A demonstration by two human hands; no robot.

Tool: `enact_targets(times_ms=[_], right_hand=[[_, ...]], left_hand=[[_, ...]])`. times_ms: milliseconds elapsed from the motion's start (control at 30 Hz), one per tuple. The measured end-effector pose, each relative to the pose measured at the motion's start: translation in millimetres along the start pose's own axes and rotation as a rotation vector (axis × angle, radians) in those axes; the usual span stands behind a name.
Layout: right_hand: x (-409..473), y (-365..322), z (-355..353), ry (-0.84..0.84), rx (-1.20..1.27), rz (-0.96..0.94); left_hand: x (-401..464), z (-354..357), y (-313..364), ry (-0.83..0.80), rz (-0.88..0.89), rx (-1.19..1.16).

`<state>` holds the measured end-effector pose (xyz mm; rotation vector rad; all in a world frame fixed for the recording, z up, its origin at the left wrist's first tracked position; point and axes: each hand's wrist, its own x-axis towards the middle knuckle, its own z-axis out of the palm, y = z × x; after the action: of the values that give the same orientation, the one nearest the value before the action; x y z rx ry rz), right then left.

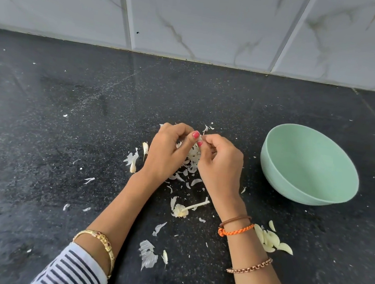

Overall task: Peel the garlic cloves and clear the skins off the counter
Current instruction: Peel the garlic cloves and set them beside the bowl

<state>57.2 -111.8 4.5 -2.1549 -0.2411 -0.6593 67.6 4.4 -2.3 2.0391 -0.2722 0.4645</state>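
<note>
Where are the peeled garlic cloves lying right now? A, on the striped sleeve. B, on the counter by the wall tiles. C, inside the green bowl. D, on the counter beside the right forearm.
D: the peeled cloves sit in a small pile on the black counter just right of the right forearm, while the green bowl looks empty.

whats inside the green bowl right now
The visible part of the green bowl interior looks bare, with no cloves or skins. Its near wall hides the nearest part of the inside.
</note>
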Motion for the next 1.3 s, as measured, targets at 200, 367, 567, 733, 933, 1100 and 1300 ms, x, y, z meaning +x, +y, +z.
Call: enact_targets(times_ms=[200,367,567,733,933,1100,1300], right_hand=[[0.2,-2.0,0.7,0.031,-0.054,-0.12],[4.5,3.6,-3.1,-0.043,0.107,-0.021],[6.8,0.3,-8.5,-0.076,0.295,0.167],[4.7,-4.7,-9.7,0.041,0.289,0.142],[1.3,-5.2,-4.3,0.063,0.141,0.102],[2.2,-7.9,-4.0,0.018,0.206,0.115],[3.0,-9.2,-6.1,-0.017,0.296,0.135]], left_hand=[[0.9,0.4,-3.5,0.057,0.215,0.145],[0.8,-0.3,4.3,0.016,0.103,0.042],[2.4,-4.7,4.7,-0.032,-0.154,-0.272],[5.4,-10.4,1.6,0.042,-0.166,-0.403],[3.2,-5.7,2.8,0.086,-0.243,-0.445],[1.8,-3.0,0.2,0.087,-0.199,-0.35],[0.1,3.4,1.5,0.015,-0.086,-0.176]])
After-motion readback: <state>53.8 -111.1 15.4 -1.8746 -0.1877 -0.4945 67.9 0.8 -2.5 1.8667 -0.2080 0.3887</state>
